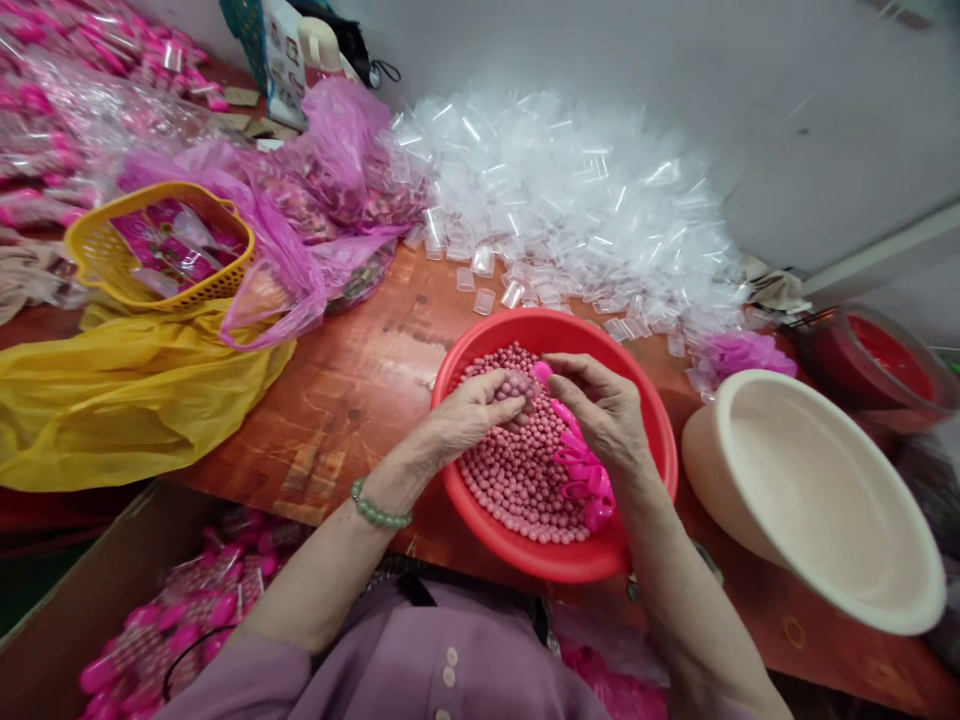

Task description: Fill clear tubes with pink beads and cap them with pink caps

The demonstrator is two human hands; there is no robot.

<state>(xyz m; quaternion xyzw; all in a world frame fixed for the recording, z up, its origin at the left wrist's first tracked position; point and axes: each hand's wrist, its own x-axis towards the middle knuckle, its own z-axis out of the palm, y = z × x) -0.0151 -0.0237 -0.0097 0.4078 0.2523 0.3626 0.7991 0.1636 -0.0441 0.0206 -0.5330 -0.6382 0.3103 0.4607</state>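
Left hand (472, 415): grip closed round a small clear piece (517, 388) with pink beads in or behind it; outline hard to make out, far fingers hidden. Right hand (611, 405): thumb and fingertips pinching a small bright-pink knob (541, 371), just beside the clear piece; whether the two touch, cannot tell. Both hands over a red basin (480, 540) on the bench (367, 345). In the basin, loose pink beads (506, 490); at its right side a heap of bright-pink pieces (586, 475), partly covered by right hand and wrist, shapes run together. Beyond the basin, a pile of clear plastic pieces (562, 190), single ones distinct only at the near edge. Right, a cream basin (724, 425), tilted. Left, a yellow basket (94, 240) of printed packets (180, 245), lettering unreadable. Below the bench, a box (82, 575), cut off by the frame.
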